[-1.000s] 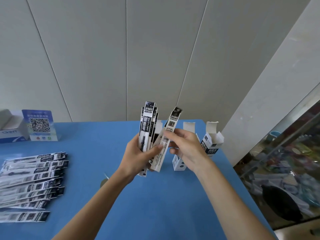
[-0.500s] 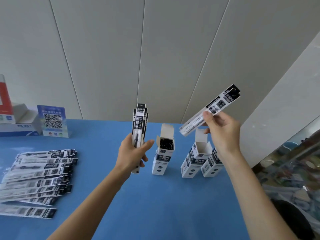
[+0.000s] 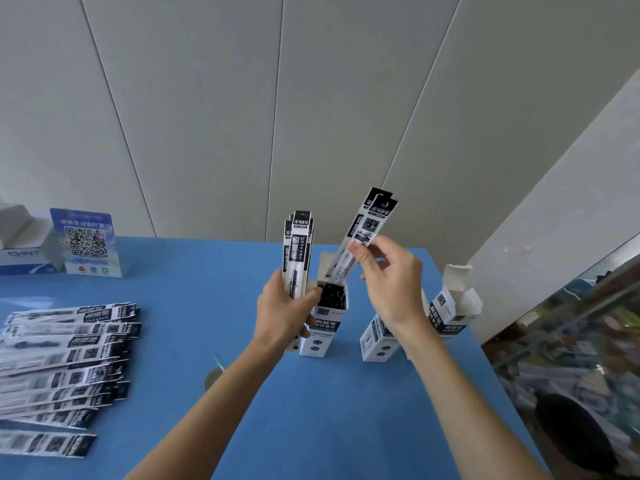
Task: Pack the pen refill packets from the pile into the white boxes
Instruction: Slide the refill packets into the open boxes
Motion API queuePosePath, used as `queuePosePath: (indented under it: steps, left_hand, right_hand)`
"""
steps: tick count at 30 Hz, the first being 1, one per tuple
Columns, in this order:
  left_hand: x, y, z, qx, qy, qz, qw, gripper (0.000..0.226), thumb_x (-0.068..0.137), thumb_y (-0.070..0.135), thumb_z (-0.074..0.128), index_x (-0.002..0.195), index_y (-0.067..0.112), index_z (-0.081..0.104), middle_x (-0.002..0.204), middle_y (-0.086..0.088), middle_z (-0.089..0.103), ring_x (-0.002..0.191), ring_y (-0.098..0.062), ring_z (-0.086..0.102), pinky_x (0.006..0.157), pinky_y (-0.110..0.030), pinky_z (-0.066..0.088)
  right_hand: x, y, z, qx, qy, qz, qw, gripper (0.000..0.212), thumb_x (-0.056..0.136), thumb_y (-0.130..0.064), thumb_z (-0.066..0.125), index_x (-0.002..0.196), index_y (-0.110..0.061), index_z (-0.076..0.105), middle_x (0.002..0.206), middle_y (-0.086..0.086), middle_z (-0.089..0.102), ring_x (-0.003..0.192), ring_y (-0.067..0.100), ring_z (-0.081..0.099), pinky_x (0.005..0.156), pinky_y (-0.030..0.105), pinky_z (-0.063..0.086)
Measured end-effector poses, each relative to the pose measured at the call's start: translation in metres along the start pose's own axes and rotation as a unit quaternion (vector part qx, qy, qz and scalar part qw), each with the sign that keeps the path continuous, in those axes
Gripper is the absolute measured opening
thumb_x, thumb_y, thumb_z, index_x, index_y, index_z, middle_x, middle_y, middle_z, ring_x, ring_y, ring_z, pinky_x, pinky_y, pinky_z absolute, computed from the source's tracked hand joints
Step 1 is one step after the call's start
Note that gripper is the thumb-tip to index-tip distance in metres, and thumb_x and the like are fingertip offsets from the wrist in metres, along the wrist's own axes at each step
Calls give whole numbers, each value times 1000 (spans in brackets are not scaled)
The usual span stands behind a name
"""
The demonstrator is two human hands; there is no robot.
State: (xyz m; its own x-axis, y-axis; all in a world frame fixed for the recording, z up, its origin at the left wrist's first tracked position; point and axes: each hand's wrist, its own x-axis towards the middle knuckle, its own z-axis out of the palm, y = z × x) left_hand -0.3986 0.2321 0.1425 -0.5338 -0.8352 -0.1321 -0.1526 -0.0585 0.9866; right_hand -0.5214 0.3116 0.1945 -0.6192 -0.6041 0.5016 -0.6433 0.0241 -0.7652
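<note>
Blue counter | lower left: pile still unpacked | centre: left hand fingers clasp spare packets; right hand fingers pinch packet entering well-filled white box | right: two boxes open, contents unseen.

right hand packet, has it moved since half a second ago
Yes. The packet in the right hand has come down and left toward the open box; its lower end now sits at the box mouth, where before it hung above the boxes to the right.
</note>
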Motion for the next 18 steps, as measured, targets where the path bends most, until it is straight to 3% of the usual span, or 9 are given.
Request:
queuePosePath:
  steps: [3, 6, 11, 15, 18]
  left_hand:
    - [-1, -1, 0, -5, 2, 1, 1000, 19, 85, 10, 65, 94, 7, 49, 78, -15, 63, 47, -19, 55, 39, -28, 47]
    - [-1, -1, 1, -16, 5, -2, 1000, 20, 85, 11, 66, 95, 5, 49, 80, -17, 63, 47, -19, 54, 40, -28, 46]
    - [-3, 0, 1, -22, 5, -8, 1000, 20, 86, 11, 65, 97, 3, 50, 73, -16, 61, 40, -15, 50, 36, -21, 39]
    - [-3, 0, 2, -24, 6, -4, 1000, 19, 85, 9, 66, 92, 5, 49, 71, -10, 59, 44, -18, 51, 37, -24, 42]
    - [-3, -1, 2, -29, 6, -4, 1000, 21, 84, 9, 67, 94, 3, 49, 78, -12, 63, 48, -21, 53, 40, -28, 45]
  right_hand:
    - [1, 3, 2, -14, -14, 5, 1000, 29, 88, -31, 64, 64, -17, 56, 57, -17, 55, 53, 13, 46, 55, 48, 50]
    - [0, 6, 6, -29, -29, 2, 999, 33, 89, -28, 63, 64, -9, 54, 54, -8, 50, 54, 18, 46, 56, 44, 49]
    - [-3, 13, 9, -55, -37, -33, 997, 30, 89, -23, 64, 66, -6, 56, 58, -2, 52, 58, 6, 50, 51, 11, 34]
    - [-3, 18, 14, -70, -38, -52, 995, 31, 88, -21, 66, 63, -11, 52, 57, -3, 50, 58, 2, 47, 52, 9, 32]
    - [-2, 18, 13, -69, -24, -70, 995, 31, 88, -20, 66, 63, -12, 51, 58, -1, 50, 60, 13, 46, 52, 13, 32]
